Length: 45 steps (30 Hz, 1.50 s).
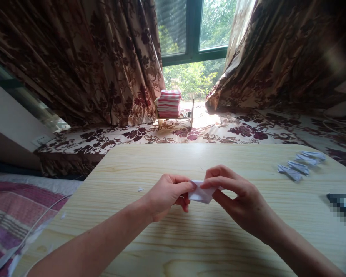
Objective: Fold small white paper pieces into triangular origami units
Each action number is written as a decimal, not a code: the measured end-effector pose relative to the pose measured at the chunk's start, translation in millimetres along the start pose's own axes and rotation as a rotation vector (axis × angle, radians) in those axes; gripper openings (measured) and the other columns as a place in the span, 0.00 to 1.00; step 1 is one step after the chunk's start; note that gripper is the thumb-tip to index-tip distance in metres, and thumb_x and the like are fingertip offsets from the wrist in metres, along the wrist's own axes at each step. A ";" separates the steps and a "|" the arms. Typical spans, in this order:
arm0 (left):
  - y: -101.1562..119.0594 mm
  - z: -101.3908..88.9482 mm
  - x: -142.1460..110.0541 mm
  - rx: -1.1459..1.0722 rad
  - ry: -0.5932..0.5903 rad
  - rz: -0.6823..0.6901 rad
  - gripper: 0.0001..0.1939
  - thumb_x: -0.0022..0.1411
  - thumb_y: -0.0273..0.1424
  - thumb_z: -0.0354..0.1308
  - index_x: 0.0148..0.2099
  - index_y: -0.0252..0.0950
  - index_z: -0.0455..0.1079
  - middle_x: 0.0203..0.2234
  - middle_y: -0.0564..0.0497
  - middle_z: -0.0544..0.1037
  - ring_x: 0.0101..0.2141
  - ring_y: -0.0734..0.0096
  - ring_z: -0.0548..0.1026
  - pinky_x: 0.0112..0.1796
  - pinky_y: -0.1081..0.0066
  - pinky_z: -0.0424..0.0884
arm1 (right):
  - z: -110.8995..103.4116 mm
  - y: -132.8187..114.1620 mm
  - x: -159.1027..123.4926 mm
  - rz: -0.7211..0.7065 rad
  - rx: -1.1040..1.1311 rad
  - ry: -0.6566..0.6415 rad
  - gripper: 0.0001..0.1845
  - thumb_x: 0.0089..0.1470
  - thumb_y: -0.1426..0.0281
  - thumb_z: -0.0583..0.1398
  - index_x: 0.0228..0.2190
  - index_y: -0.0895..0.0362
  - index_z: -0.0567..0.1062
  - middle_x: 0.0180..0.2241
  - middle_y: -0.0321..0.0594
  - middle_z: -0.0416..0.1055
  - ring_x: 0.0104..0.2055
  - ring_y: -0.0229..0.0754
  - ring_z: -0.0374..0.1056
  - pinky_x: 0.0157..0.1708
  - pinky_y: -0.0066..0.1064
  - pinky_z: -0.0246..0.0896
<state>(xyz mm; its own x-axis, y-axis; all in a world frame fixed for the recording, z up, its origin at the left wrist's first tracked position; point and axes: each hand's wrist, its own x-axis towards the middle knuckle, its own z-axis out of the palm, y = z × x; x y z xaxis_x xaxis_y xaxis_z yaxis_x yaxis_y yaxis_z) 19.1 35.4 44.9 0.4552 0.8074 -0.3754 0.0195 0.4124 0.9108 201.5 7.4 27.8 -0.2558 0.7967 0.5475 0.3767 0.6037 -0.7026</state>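
A small folded piece of white paper (201, 195) is held between my two hands, above the middle of the wooden table. My left hand (168, 194) pinches its left end, with the thumb on top and the fingers curled beneath. At the right end, my right hand (233, 188) grips the paper between thumb and fingers, and the fingers partly cover its upper edge. Several folded white paper pieces (298, 167) lie in a loose row on the right of the table. Left of my left hand is a tiny paper scrap (140, 189).
The pale wooden table (127, 234) has rounded far corners. A dark-edged device (344, 204), partly blurred out, lies at its right edge. Beyond, a small rack holds striped folded cloths (169, 104) on a flowered window seat (138, 132). A white cable (43, 215) runs along the left.
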 end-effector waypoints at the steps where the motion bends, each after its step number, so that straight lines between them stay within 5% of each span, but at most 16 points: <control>1: 0.3 0.8 -0.4 -0.003 0.006 0.000 0.10 0.48 0.34 0.63 0.25 0.29 0.75 0.16 0.53 0.68 0.17 0.80 0.63 0.19 0.77 0.64 | 0.0 -0.5 0.0 -0.001 -0.003 -0.001 0.14 0.53 0.80 0.55 0.33 0.52 0.76 0.35 0.40 0.69 0.35 0.39 0.69 0.29 0.27 0.66; 22: 4.7 5.0 -4.0 -0.134 -0.065 0.008 0.10 0.48 0.32 0.61 0.26 0.28 0.76 0.20 0.49 0.73 0.22 0.75 0.68 0.23 0.74 0.69 | -1.4 -0.3 0.6 -0.028 -0.064 0.002 0.15 0.52 0.80 0.56 0.32 0.51 0.79 0.37 0.41 0.67 0.38 0.40 0.69 0.30 0.29 0.68; 33: 4.8 8.6 -6.0 -0.023 0.007 0.030 0.10 0.48 0.30 0.60 0.31 0.29 0.79 0.24 0.48 0.76 0.27 0.74 0.70 0.28 0.73 0.70 | -2.1 -1.2 1.4 0.022 -0.012 0.003 0.15 0.52 0.81 0.56 0.37 0.52 0.76 0.35 0.39 0.69 0.36 0.39 0.70 0.30 0.27 0.67; 45: 4.2 6.2 -3.8 -0.162 -0.051 -0.061 0.09 0.44 0.30 0.64 0.27 0.28 0.74 0.23 0.47 0.74 0.26 0.73 0.70 0.29 0.73 0.70 | -1.7 6.3 -1.1 -0.064 -0.018 -0.005 0.19 0.52 0.83 0.56 0.37 0.49 0.77 0.34 0.38 0.66 0.36 0.38 0.67 0.30 0.27 0.63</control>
<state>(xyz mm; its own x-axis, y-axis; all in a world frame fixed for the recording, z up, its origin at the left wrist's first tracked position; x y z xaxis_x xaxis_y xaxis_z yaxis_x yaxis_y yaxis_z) 22.9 31.4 51.2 0.5021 0.7581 -0.4162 -0.0933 0.5259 0.8454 205.6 10.3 23.5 -0.2847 0.7564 0.5889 0.3754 0.6533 -0.6575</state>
